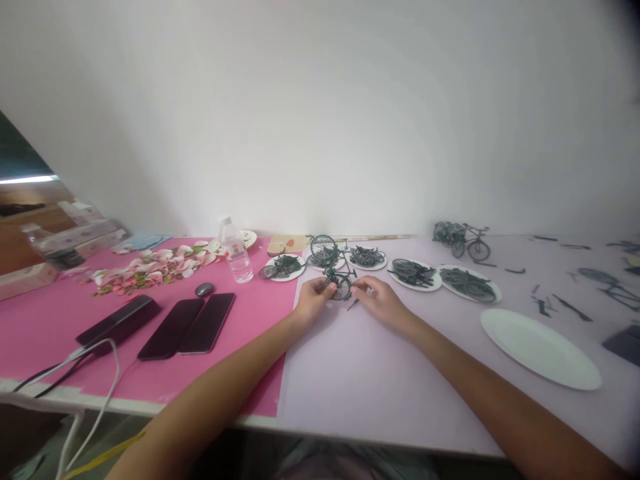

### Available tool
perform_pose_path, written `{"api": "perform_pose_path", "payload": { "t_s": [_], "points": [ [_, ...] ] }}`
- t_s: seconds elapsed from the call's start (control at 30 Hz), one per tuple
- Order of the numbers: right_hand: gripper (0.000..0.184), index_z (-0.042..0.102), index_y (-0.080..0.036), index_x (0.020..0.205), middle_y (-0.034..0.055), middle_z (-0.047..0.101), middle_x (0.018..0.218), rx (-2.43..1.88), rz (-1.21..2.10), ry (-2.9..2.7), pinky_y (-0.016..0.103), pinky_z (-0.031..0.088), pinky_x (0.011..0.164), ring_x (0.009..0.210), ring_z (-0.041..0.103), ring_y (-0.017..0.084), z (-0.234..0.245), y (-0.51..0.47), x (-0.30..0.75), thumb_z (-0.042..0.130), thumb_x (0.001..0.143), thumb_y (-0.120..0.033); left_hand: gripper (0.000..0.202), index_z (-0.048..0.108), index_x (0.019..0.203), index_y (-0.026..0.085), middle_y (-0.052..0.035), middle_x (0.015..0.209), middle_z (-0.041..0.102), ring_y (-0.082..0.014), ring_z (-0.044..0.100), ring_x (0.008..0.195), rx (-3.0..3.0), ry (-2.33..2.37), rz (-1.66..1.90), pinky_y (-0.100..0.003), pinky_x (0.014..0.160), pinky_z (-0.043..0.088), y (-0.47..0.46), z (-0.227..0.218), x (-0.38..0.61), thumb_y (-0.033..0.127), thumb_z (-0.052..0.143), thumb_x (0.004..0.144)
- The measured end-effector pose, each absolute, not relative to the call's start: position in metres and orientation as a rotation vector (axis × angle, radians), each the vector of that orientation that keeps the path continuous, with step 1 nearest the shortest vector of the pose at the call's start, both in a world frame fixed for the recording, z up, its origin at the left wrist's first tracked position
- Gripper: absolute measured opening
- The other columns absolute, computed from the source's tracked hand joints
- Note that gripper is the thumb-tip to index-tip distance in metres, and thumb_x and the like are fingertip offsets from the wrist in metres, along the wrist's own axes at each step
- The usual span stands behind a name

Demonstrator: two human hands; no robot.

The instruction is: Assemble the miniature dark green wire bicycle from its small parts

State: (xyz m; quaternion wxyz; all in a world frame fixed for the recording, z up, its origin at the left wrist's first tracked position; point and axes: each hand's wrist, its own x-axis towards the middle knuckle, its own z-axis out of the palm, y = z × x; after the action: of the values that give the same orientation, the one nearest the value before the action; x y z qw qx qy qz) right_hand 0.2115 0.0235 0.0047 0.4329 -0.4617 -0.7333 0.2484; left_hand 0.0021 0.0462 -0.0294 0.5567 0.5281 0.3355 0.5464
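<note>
A dark green toy bicycle (342, 288) is held wheels-on-end between my two hands, one wheel low and the other (323, 249) up toward the back. My left hand (313, 299) pinches it at the left side of the lower wheel. On the opposite side, the closed fingers of my right hand (381, 300) meet at that wheel's right edge; whether they also hold a small part is hidden. Just below the wheel, a small dark piece (353, 305) lies on the pale sheet. Plates of dark bicycle parts (367, 257) stand right behind the hands.
More plates of parts (417, 274) and an oval white plate (540, 348) are to the right, with assembled bicycles (470, 243) by the wall. Leftward are a water bottle (235, 253), two phones (207, 323), a black power bank (119, 320) with cables and pink petal-like pieces (155, 267).
</note>
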Motion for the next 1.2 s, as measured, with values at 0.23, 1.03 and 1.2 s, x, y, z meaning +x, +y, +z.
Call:
{"api": "perform_pose_path", "payload": {
  "t_s": [0.23,1.03,1.2],
  "points": [
    [0.028,0.069,-0.02,0.091,0.0038,0.07,0.091,-1.135,0.735,-1.795,0.032,0.05,0.076,0.088,0.066,0.023,0.005,0.026,0.213,0.065,0.091,-0.047,0.056,0.073,0.093,0.011,-0.0116,0.09,0.076,-0.0211,0.072,0.079,1.255,0.822,1.281,-0.032,0.079,0.057,0.042,-0.024,0.003,0.062,0.085,0.073],
    [0.031,0.084,-0.027,0.098,0.0095,0.068,0.103,-1.172,-0.075,-2.304,0.044,0.044,0.095,0.103,0.053,0.029,-0.006,0.065,0.266,0.055,0.097,-0.015,0.051,0.075,0.087,0.011,-0.0122,0.082,0.076,-0.0215,0.071,0.072,1.397,1.079,1.338,-0.026,0.062,0.049,0.036,-0.017,0.003,0.061,0.077,0.081],
    [0.029,0.084,-0.029,0.099,0.0093,0.066,0.106,-1.171,-0.128,-2.333,0.044,0.045,0.095,0.105,0.052,0.029,-0.005,0.063,0.265,0.061,0.094,-0.013,0.052,0.074,0.083,0.011,-0.0117,0.08,0.076,-0.0203,0.069,0.07,1.395,1.087,1.317,-0.025,0.058,0.045,0.033,-0.012,0.004,0.063,0.079,0.078]
  ]
}}
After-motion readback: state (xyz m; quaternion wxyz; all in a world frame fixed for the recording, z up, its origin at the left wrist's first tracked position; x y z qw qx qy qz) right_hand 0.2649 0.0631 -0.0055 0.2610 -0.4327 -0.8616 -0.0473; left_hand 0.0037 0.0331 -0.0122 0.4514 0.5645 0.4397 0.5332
